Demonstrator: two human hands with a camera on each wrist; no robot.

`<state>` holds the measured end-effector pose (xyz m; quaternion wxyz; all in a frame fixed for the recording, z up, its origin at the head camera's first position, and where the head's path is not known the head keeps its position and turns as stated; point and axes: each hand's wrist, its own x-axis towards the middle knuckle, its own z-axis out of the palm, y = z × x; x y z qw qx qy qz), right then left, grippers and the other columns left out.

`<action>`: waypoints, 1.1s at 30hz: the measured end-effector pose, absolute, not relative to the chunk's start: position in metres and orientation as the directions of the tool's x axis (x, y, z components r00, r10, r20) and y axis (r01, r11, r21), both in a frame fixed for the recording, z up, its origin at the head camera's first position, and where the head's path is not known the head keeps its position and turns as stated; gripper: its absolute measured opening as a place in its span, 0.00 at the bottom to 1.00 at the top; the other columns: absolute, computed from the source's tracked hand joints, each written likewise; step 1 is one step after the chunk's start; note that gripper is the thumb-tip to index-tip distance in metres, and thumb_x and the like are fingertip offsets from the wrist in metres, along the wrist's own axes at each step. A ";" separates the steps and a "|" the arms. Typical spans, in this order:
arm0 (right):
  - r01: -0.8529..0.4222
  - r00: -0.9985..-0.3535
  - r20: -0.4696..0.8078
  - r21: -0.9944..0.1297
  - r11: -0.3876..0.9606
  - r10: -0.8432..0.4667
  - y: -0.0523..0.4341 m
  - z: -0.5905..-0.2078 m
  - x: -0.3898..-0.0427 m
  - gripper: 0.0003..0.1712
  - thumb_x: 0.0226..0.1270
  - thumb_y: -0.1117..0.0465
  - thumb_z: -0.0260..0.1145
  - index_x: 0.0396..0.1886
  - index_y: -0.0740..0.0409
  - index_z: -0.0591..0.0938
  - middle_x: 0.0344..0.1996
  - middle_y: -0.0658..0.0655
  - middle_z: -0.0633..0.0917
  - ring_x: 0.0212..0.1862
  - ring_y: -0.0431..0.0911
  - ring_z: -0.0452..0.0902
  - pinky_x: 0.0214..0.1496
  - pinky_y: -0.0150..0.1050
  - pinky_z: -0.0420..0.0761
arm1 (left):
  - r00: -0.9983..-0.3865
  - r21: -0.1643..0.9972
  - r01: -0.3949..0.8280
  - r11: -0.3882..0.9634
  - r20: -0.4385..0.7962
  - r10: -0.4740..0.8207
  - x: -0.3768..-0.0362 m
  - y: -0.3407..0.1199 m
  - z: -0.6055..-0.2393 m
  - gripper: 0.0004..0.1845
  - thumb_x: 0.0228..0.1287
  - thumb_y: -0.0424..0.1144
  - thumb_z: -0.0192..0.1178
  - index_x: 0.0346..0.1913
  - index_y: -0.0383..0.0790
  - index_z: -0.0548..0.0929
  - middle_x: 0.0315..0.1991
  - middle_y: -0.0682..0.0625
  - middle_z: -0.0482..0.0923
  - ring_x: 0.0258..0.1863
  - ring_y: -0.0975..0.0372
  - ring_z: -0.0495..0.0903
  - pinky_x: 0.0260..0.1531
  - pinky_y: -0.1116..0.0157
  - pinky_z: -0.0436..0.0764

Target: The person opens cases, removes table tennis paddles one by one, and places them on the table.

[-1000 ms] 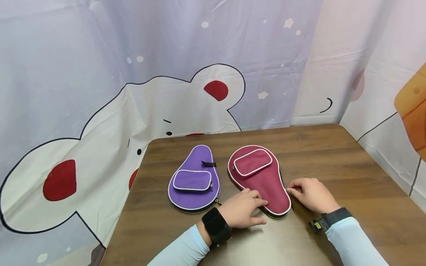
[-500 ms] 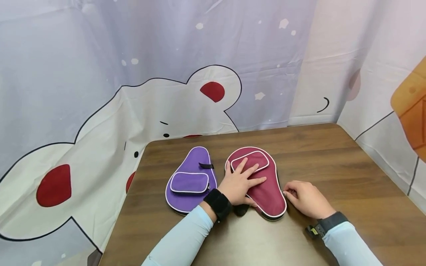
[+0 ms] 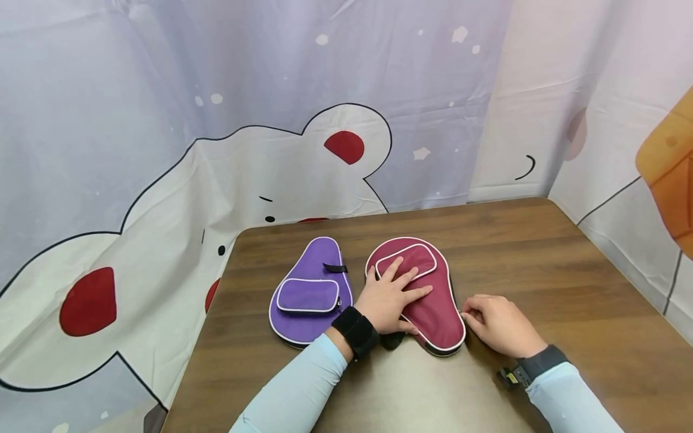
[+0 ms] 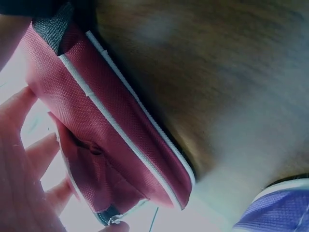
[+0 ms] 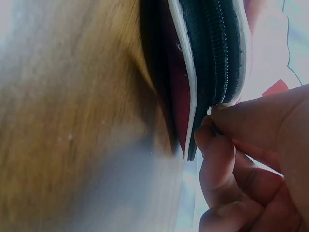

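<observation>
A maroon paddle-shaped case (image 3: pixel 433 307) with white piping and a front pocket lies on the wooden table (image 3: pixel 541 264). My left hand (image 3: pixel 391 296) rests flat on it, fingers spread over the pocket. The same case (image 4: pixel 111 140) fills the left wrist view beside those fingers (image 4: pixel 29 154). My right hand (image 3: pixel 495 322) is at the case's right edge and pinches the zipper pull. In the right wrist view, the right hand's fingertips (image 5: pixel 217 118) pinch that pull at the black zipper (image 5: pixel 212 48). A purple case (image 3: pixel 311 291) of the same shape lies just left.
A cartoon bear cloth (image 3: pixel 243 174) hangs behind and left of the table. The table's left edge (image 3: pixel 216 300) runs close to the purple case. Bare wood stretches to the right and front. Both wrists wear black bands.
My left hand moved from the case's narrow near end up onto its pocket and now lies flat there. The right hand stays at the zipper on the right edge.
</observation>
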<state>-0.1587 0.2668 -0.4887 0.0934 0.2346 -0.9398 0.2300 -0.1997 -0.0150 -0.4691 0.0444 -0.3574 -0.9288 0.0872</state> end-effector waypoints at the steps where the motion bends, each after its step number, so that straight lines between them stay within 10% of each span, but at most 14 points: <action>1: -0.488 -0.870 0.288 -0.388 0.782 -0.400 0.267 -0.489 -0.158 0.10 0.65 0.66 0.79 0.32 0.47 0.88 0.24 0.37 0.75 0.28 0.33 0.69 0.29 0.36 0.73 | -0.740 -0.191 0.657 0.730 0.024 0.672 -0.200 -0.015 -0.470 0.55 0.53 0.86 0.66 0.85 0.76 0.65 0.87 0.55 0.59 0.88 0.45 0.48 0.70 0.27 0.68; 33: -0.536 -0.842 0.301 -0.380 0.754 -0.447 0.248 -0.487 -0.149 0.09 0.65 0.65 0.80 0.33 0.47 0.89 0.25 0.35 0.75 0.28 0.31 0.68 0.30 0.34 0.74 | -0.815 -0.165 0.566 0.808 0.040 0.579 -0.214 -0.037 -0.477 0.56 0.53 0.86 0.66 0.85 0.73 0.66 0.87 0.50 0.61 0.88 0.42 0.48 0.67 0.23 0.67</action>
